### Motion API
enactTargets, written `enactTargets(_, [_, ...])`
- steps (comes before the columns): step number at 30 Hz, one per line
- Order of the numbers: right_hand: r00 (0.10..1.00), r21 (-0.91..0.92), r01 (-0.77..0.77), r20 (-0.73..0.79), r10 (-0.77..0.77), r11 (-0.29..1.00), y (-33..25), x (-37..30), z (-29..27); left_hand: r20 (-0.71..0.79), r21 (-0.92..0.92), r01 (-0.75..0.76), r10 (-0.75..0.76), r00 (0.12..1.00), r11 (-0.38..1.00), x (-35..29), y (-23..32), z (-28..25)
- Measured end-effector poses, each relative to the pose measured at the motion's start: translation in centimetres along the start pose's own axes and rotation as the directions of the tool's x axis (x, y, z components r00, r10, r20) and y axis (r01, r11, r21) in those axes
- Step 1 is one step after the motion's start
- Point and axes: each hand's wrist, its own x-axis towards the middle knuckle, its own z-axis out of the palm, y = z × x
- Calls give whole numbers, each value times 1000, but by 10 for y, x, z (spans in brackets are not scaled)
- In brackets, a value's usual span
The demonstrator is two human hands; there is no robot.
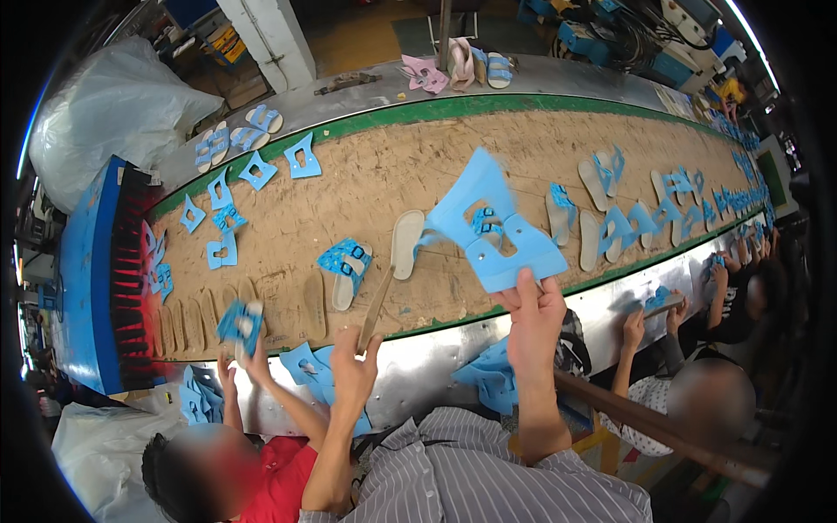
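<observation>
Right hand (534, 307) is pinching a blue cutout piece (493, 228), left hand (356, 366) gripping a thin stick (376, 307), both over the belt (366, 187).

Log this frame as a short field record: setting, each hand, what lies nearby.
Setting: long conveyor belt with a green edge, sandal soles and blue cut pieces on it
Left hand: grip on a thin flat stick
Right hand: holds up a blue strap piece
Nearby: white sole; sole with blue strap
Others: co-workers on both sides
</observation>
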Motion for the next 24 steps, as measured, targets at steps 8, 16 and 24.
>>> enactTargets(8, [994, -7, 93, 56, -93, 996, -25, -89, 41, -281, -481, -226, 95, 955, 847, -83, 53, -108])
enactTargets(16, [960, -205, 224, 214, -179, 953, -37, -127, 66, -347, -415, -496, 372, 861, 762, -101, 78, -134])
enactTargets(24, [948, -188, 270, 227, -225, 945, -32, -147, 67, -258, -342, -573, 512, 819, 745, -102, 96, -156])
